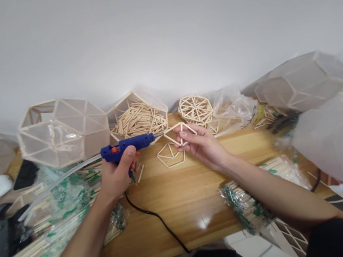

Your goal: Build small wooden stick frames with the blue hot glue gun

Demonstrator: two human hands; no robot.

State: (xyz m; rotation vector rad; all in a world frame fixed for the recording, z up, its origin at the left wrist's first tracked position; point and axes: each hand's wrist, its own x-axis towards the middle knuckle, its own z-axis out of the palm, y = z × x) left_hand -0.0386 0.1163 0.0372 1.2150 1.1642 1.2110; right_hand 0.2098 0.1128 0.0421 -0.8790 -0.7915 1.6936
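1. Clear-panelled dome (63, 130) at the back left of the table (183, 204).
2. Open dome with loose sticks (139, 118) beside it.
3. Stick lattice (195, 109) further right.
4. Wrapped stick bundle (247, 205) at the front right.
5. Flat stick hexagon (171, 154) mid-table.

text: none legible — green marks on stick packs (55, 216) probably print | blurred

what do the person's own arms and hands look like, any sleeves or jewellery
Both forearms are bare from the frame's lower edge to the wrists: no sleeves show. The left hand and right hand wear no gloves, and no rings, watch or bracelet are visible. Fingernails look short and unpainted. Dark clothing shows only at the bottom edge, by the lap.
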